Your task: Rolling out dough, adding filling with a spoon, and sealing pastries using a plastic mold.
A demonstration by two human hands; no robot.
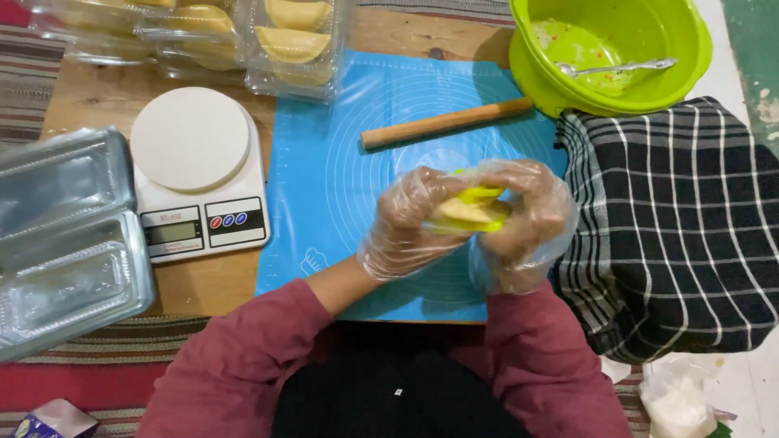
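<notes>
**Press the mould shut evenly, over the mat**

Both your hands are gloved in clear plastic and both are closed on the yellow mould [473, 212], held in the air just above the near right part of the blue mat [341, 170]. Your left hand [410, 223] cups it from the left side, and your right hand [527, 219] wraps it from the right; pale dough shows between the two halves.

To do this well, I would judge that you should:

- Squeeze with both hands at once, so the rim seals all the way round and not only on one side.
- Keep the fingers off the dough that peeps out; loose glove plastic can get caught in the seam.
- Hold the mould low over the mat, so anything that slips lands on it, not on the checked cloth [665, 227] at the right edge of the surface.
- Ease the halves apart slowly; a thin pastry tears if it sticks.

The rolling pin [446, 123] lies across the far part of the mat. The green bowl [690, 57] with its spoon [621, 67] sits at the far right corner. The scale [199, 170] stands left of the mat, with empty clear trays [69, 243] at the left edge and filled ones [292, 45] along the far edge.
</notes>
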